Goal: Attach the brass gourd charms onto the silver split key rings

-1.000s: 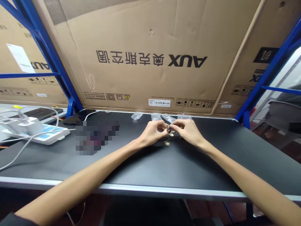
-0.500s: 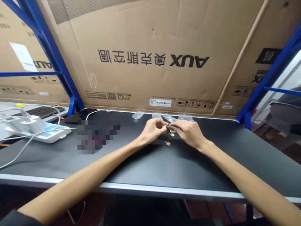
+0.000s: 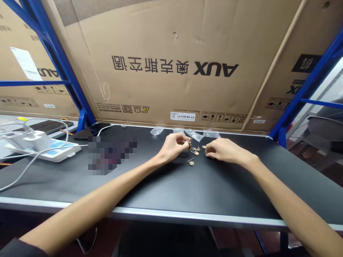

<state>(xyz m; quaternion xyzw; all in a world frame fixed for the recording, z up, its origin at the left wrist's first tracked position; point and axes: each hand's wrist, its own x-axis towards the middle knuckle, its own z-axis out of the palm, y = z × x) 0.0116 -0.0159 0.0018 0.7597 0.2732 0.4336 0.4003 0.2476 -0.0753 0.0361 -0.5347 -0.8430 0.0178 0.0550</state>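
Note:
My left hand (image 3: 175,144) pinches a small gold-coloured metal trinket (image 3: 190,142) between thumb and fingertips, held just above the black tabletop. My right hand (image 3: 222,150) is down at the table to the right, fingers curled under and pressed together. Whatever they hold, if anything, is mostly hidden. Between the hands lie several small gold-coloured charms: one charm with a ring (image 3: 196,152), another single charm (image 3: 204,147) beside my right fingertips, and a charm with a thin pin or chain (image 3: 191,163) closer to me.
Small clear plastic bags (image 3: 194,135) lie along the back of the black table (image 3: 171,192). A large cardboard box (image 3: 171,89) stands behind it, between blue metal posts (image 3: 60,53). At left are a white power strip (image 3: 57,151) with cables, a dark flat object (image 3: 89,132) and a blurred-out patch.
My right hand has drawn away from my left hand, moving right and down to the tabletop. A charm now shows beside its fingers. My left hand stays nearly still with the trinket.

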